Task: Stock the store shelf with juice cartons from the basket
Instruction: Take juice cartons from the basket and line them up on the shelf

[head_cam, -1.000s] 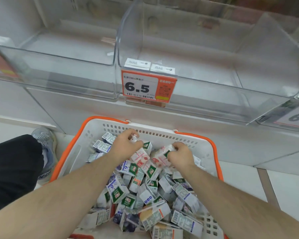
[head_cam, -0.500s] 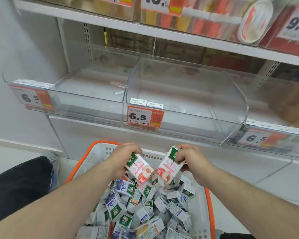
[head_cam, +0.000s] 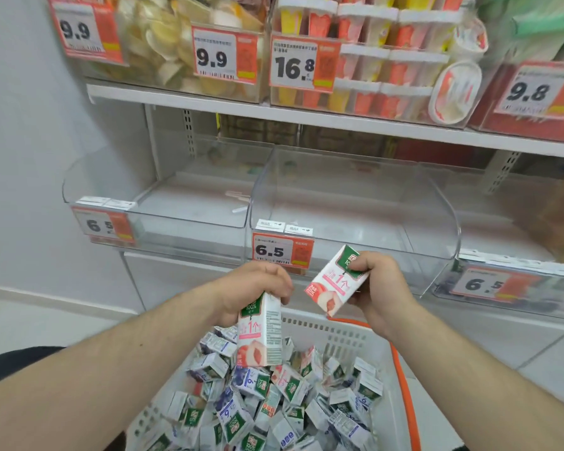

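Observation:
My left hand (head_cam: pixel 256 289) grips the top of a pink peach juice carton (head_cam: pixel 260 333) that hangs upright above the basket. My right hand (head_cam: pixel 373 288) holds a second pink peach carton (head_cam: pixel 332 284), tilted, just in front of the middle shelf bin (head_cam: pixel 352 203). That clear plastic bin carries a 6.5 price tag (head_cam: pixel 282 252) and has nothing in it. Below my hands the white basket with an orange rim (head_cam: pixel 401 379) is heaped with several small juice cartons (head_cam: pixel 267 405), some pink, some blue.
A second clear bin (head_cam: pixel 189 200) stands left of the middle one, and another 6.5 tag (head_cam: pixel 489 283) marks the section to the right. The shelf above (head_cam: pixel 306 117) is packed with snack tubs and price tags. A white wall closes the left side.
Both hands have lifted a pink carton each out of the basket and risen toward the shelf. My view has tilted up, showing the upper shelf.

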`<state>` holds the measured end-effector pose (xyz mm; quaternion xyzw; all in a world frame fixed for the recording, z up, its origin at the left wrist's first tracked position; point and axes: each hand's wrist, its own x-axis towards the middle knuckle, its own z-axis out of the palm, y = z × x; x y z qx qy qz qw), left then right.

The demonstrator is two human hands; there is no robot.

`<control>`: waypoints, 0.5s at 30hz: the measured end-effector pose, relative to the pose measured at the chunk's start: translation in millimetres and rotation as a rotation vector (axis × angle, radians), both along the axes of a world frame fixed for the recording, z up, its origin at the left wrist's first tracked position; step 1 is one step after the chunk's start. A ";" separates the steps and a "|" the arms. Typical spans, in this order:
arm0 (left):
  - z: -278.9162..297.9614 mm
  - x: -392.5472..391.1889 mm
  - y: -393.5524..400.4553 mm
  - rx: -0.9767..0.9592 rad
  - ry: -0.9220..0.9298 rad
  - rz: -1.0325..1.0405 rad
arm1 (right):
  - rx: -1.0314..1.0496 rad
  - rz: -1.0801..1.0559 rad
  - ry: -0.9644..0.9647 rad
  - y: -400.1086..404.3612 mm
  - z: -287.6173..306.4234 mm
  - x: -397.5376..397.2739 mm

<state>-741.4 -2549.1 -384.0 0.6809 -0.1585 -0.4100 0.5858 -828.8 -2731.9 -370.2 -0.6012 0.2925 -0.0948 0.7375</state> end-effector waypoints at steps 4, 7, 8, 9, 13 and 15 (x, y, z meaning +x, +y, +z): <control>2.8 10.4 1.7 0.055 -0.063 -0.043 | 0.042 -0.020 -0.013 3.0 -1.5 5.5; 3.4 15.0 -2.5 0.092 -0.138 -0.092 | 0.010 0.023 0.016 7.9 -5.2 11.0; 2.7 16.2 -4.1 0.103 -0.162 -0.116 | 0.000 0.038 0.025 9.5 -7.0 12.9; 1.1 17.8 -5.1 0.115 -0.176 -0.137 | -0.009 0.055 0.030 11.0 -8.3 14.9; -11.6 22.0 -9.8 0.095 -0.143 -0.146 | -0.032 0.138 0.026 14.7 -14.7 21.9; -15.1 23.0 -11.6 0.076 -0.148 -0.142 | -0.031 0.152 0.026 14.9 -16.8 24.0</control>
